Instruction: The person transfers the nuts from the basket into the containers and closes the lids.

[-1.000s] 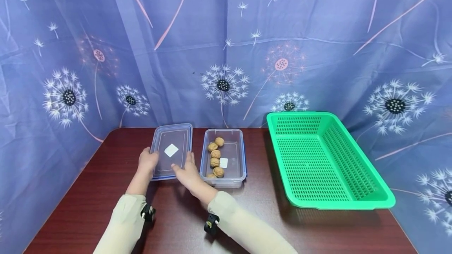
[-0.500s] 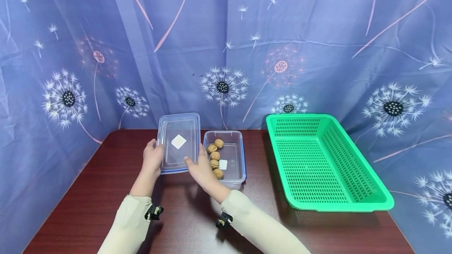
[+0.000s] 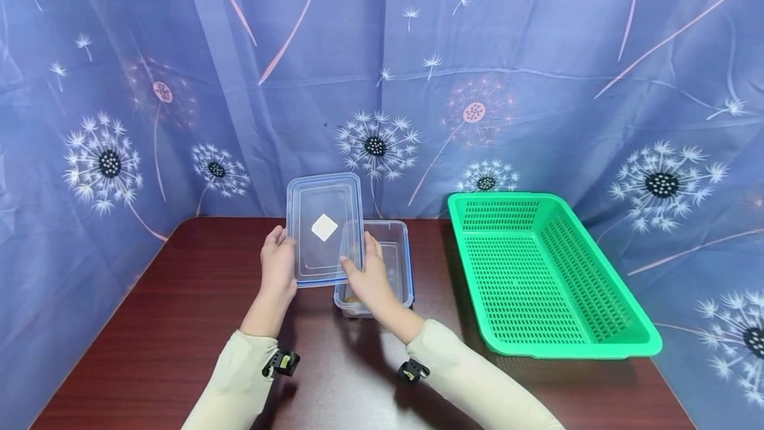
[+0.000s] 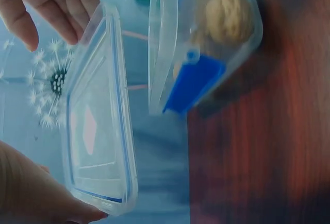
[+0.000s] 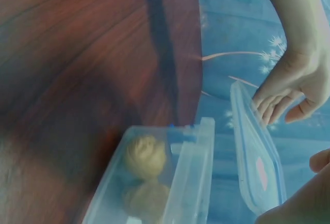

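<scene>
A clear plastic lid (image 3: pixel 324 251) with a blue seal and a white diamond label is held up by both hands. My left hand (image 3: pixel 278 263) grips its left edge, and my right hand (image 3: pixel 371 277) grips its right edge, thumb on top. Below and partly behind the lid stands a clear food container (image 3: pixel 396 264) on the table. The left wrist view shows a walnut (image 4: pixel 229 18) through its wall beside a blue clip (image 4: pixel 195 82). In the right wrist view a walnut (image 5: pixel 145 157) also shows inside. From the head view, lid and right hand cover most of the walnuts.
To the right of the container stands a large green plastic basket (image 3: pixel 537 284), its slotted floor showing. The dark red wooden table (image 3: pixel 155 324) ends at the back against a blue curtain (image 3: pixel 298 111) with a dandelion print.
Both hands have lifted the lid and carried it to the right, from beside the container until it overlaps the container's left part in the head view. The basket stays put.
</scene>
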A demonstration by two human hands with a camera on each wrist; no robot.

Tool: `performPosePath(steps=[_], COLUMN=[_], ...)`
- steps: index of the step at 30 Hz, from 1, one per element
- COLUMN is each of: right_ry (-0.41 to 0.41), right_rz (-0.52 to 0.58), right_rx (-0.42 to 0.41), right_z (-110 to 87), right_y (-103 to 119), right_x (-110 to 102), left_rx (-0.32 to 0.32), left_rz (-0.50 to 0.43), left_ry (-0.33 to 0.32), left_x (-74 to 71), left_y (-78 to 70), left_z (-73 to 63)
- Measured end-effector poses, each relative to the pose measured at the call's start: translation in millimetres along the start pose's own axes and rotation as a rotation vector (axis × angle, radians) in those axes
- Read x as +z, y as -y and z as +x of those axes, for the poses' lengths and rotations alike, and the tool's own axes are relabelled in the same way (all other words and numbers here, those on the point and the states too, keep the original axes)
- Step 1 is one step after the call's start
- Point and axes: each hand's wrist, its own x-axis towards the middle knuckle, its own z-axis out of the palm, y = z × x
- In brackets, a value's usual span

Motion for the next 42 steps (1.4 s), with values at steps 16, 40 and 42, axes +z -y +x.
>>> performPosePath(steps=[16,40,42], right_ry=[-0.151,-0.103,-0.079], right_rz=[0.052,0.303,0.314], right_rx=[0.123,0.038,0.052], right_z=[10.9,12.1,11.2], right_y=[5.3,3.0,2.1], right_x=[-35.8,-57.3,-60.4], left_rx=[0.168,0.335,0.293], left_rz=[-0.19,0.138,0.094], left_ry=[0.043,0.044,0.054], left_x=[29.0,33.3,32.5], left_y=[9.6,7.4,7.3], left_z=[-13.7,-32.0,-32.1])
